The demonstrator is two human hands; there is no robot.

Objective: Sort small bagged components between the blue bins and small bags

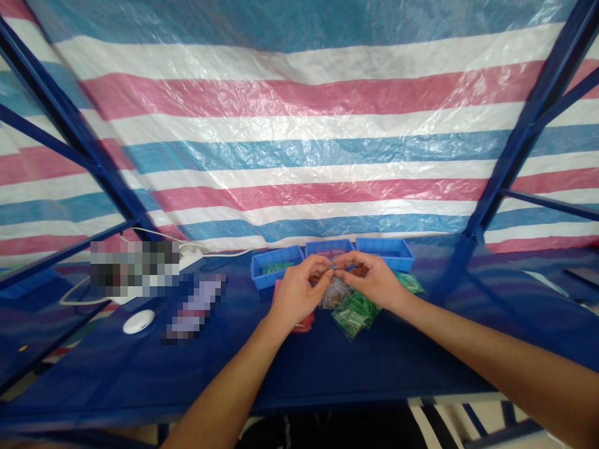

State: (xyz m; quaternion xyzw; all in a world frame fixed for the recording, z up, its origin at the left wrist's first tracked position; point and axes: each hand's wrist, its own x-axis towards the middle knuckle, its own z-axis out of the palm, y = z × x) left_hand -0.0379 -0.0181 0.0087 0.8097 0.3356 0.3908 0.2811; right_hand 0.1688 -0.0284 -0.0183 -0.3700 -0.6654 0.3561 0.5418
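Observation:
My left hand [297, 288] and my right hand [372, 277] meet above the dark blue table [327, 362], fingertips pinched together on a tiny part that is too small to name. Under the hands lie clear bags: one with green parts [355, 315], a greyish one [333, 294], another green one [410, 284] to the right, and a red packet [303, 323] partly hidden by my left hand. Just behind stand three blue bins in a row, left [277, 263], middle [330, 246] and right [385, 249].
A striped red, white and blue tarp [299, 137] hangs behind the table, framed by blue metal struts [519, 143]. On the left lie a white round device [138, 320], a white cable [219, 254] and blurred items.

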